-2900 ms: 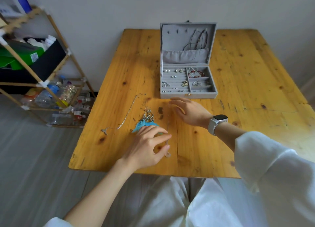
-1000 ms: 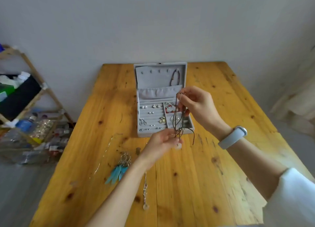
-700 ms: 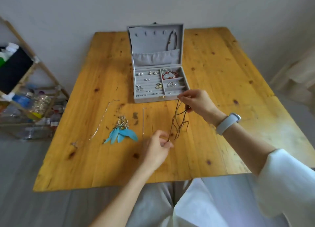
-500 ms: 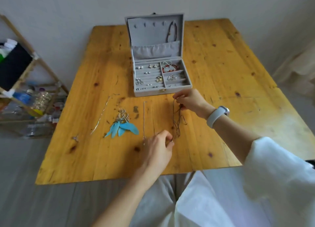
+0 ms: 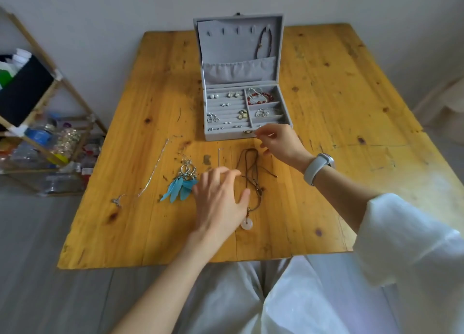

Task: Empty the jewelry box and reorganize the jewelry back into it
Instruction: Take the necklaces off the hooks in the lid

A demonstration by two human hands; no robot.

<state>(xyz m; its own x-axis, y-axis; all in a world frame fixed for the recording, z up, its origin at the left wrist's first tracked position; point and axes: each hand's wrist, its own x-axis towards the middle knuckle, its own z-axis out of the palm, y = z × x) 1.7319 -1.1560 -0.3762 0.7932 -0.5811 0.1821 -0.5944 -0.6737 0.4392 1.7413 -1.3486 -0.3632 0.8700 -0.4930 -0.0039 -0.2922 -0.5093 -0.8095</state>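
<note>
The left hand [image 5: 221, 203] is hovering over the tabletop [image 5: 339, 107] with fingers spread and slack, holding nothing, and it is covering the near end of a thin silver chain [image 5: 221, 155] lying there. The right hand [image 5: 278, 143] is reaching at the front edge of the jewelry box [image 5: 241, 82]; its fingers are loosely bent, and whether thumb and forefinger are pinching something tiny is too fine to tell. The grey, velvety box is standing open at the tabletop's far middle, its lid upright with one dark cord bracelet [image 5: 263, 42] hanging inside. Small studs are sitting in its ridged left rows, too small to count; a red bead bracelet [image 5: 259, 98] is lying in the right rear compartment. Out on the yellow wood, four pieces are lying: a brown cord necklace [image 5: 251, 173] with a pale ring pendant [image 5: 246, 224], blue feather earrings [image 5: 182, 183], the partly hidden chain, and a long silver necklace [image 5: 153, 173].
</note>
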